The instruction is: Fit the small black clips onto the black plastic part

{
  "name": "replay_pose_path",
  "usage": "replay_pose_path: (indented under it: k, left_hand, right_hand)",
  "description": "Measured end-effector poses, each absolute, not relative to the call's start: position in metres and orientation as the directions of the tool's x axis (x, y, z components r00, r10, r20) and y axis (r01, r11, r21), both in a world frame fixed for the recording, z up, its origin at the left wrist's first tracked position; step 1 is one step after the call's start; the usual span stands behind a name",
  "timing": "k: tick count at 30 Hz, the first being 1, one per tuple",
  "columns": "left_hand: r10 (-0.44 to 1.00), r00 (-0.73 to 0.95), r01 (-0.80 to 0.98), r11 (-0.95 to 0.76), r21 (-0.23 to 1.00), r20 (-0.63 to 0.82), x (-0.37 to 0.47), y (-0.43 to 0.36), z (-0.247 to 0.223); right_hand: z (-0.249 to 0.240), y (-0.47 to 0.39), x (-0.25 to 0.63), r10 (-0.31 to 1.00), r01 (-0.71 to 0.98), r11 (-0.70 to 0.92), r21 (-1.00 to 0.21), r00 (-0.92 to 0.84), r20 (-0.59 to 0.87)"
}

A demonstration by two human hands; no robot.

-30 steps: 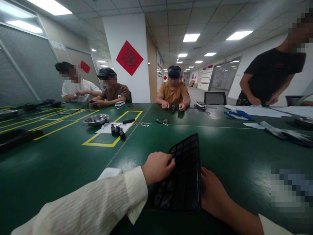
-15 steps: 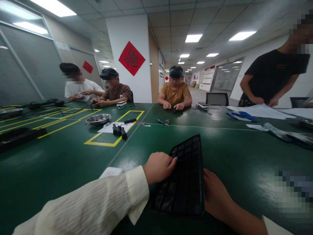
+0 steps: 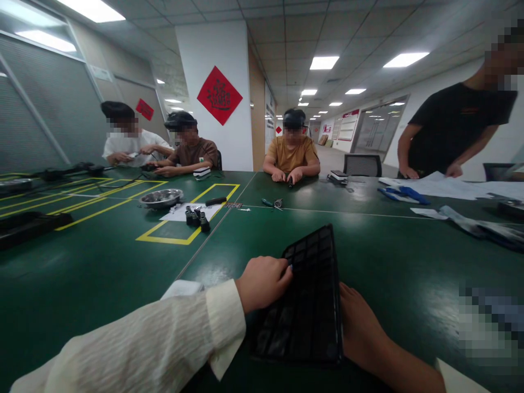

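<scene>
A black compartment tray [image 3: 313,295], divided into a grid of small square cells, is tilted up on its edge above the green table. My left hand [image 3: 264,284] is closed at the tray's left side, its thumb and fingertips against the gridded face. A small pale bluish spot shows at those fingertips; whether it is a nail or a tiny part I cannot tell. Along the tray's right edge, my right hand [image 3: 362,319] grips from the side, its fingertips hidden behind the tray. What the cells hold is too dark to make out.
Farther left on the green table [image 3: 102,284] are a metal bowl [image 3: 161,198], black cylindrical parts [image 3: 197,217] and a white sheet. Green-handled pliers [image 3: 270,203] lie ahead. Blue gloves [image 3: 403,194] and papers [image 3: 442,185] are at right. Several people work around the table.
The tray and both hands have shifted very slightly left in the view, still together. The standing person's hands at right have moved apart over the papers.
</scene>
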State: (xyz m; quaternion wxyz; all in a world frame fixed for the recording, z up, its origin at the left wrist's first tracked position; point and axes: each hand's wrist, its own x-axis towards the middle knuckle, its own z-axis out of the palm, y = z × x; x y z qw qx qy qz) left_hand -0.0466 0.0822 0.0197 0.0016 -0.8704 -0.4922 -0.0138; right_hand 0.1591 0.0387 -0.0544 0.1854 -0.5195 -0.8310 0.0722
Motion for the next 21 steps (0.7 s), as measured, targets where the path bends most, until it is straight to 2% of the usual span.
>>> replay_pose_path:
  k: [21]
  left_hand:
    - [0.852, 0.524, 0.852, -0.524, -0.001, 0.009, -0.0458, 0.0813, 0.022]
  right_hand:
    - [-0.0473, 0.0349, 0.1567, 0.903, 0.846, 0.426, -0.321, -0.377, 0.204]
